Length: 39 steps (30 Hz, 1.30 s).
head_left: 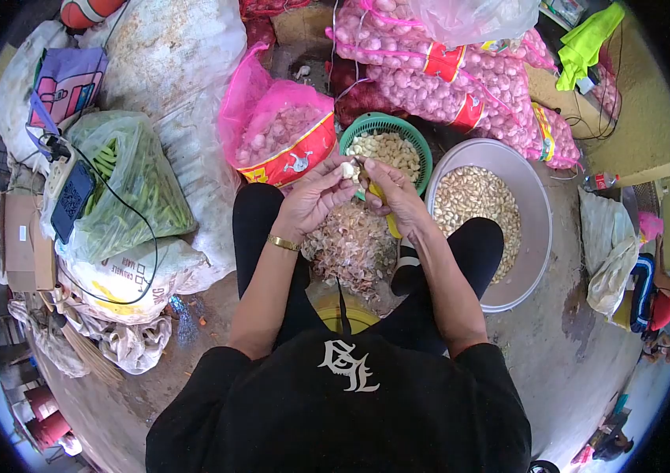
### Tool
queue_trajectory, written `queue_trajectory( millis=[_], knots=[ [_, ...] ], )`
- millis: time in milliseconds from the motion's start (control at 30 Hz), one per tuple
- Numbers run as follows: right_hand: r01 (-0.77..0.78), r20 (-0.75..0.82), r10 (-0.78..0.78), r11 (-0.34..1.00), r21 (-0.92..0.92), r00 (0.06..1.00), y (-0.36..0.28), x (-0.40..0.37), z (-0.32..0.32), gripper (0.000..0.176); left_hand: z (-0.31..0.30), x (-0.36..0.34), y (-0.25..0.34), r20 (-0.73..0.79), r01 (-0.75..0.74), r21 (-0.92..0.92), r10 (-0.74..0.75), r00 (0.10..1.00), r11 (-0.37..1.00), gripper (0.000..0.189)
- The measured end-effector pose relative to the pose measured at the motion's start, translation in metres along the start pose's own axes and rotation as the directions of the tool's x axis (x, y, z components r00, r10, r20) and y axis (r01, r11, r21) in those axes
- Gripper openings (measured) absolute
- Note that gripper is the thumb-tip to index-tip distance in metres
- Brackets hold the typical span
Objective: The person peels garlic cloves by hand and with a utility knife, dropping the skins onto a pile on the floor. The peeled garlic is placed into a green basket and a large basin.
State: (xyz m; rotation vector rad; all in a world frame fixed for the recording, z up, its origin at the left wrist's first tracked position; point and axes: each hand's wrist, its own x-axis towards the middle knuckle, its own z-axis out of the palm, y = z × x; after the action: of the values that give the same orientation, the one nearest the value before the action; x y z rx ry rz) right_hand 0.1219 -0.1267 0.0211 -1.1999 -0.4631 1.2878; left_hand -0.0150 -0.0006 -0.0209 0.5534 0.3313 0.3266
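Observation:
My left hand [313, 199] pinches a garlic clove [347, 169] at its fingertips, with a gold bracelet on the wrist. My right hand [395, 195] grips a yellow-handled knife [384, 211] and meets the clove from the right. Both hands are held above a pile of papery garlic skins [350, 246] lying between my knees. Just beyond the hands stands a green basket [374, 126] holding peeled cloves. To the right sits a large grey basin [536, 213], also filled with peeled cloves.
A pink mesh sack [280, 134] of garlic stands open at my left front. Several tied pink sacks of garlic [461, 79] are stacked behind. A plastic bag of green beans [134, 185], a phone [73, 199] and white sacks lie at the left.

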Motion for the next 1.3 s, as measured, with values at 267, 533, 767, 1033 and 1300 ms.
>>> queue_trajectory(
  millis=[267,533,767,1033,1300],
  knots=[
    [0.124,-0.095,-0.129,0.991,-0.055,0.987,-0.014,-0.002,-0.011,0.03,-0.001,-0.004,0.001,0.059,-0.008,-0.02,0.009,0.998,1.0,0.027],
    [0.09,-0.018,-0.109,0.896,-0.434,0.994,-0.004,-0.006,-0.028,0.031,-0.002,-0.012,0.008,0.027,-0.173,-0.008,0.173,0.984,0.985,0.021],
    [0.09,-0.034,-0.111,0.925,-0.37,0.993,-0.009,-0.017,-0.012,0.029,-0.003,-0.012,0.009,0.027,-0.202,-0.032,0.203,0.979,0.979,0.021],
    [0.198,0.105,-0.169,0.878,-0.436,0.98,-0.006,-0.015,-0.02,0.028,-0.003,-0.011,0.009,-0.035,-0.229,-0.026,0.228,0.973,0.973,0.024],
    [0.209,0.187,-0.117,0.764,-0.611,0.975,0.005,-0.014,-0.02,0.039,0.007,-0.014,0.013,-0.085,-0.25,-0.001,0.249,0.965,0.968,0.032]
  ],
)
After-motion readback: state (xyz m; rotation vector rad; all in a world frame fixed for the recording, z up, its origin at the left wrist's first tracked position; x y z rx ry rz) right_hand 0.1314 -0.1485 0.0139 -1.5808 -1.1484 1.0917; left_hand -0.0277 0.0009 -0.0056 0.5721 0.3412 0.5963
